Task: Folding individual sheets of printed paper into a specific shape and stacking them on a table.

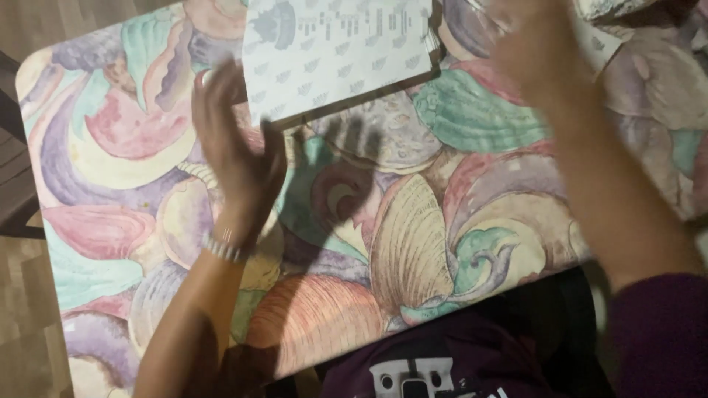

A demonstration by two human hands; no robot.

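My left hand (234, 144) is raised over the table with its fingers spread and holds nothing; its fingertips are just left of a white patterned sheet (335, 51) that lies at the table's far edge. My right hand (532, 46) is blurred at the upper right, close to the sheet's right edge, and whether it touches the sheet is unclear. The sheet carries faint grey marks and small dark print at its top. A silver bracelet (223, 249) circles my left wrist.
The table (133, 169) is covered with a pastel shell-patterned cloth. Wooden floor (22, 324) shows at the left. My dark purple shirt (457, 361) fills the bottom edge. Another pale object (612, 7) sits at the top right corner.
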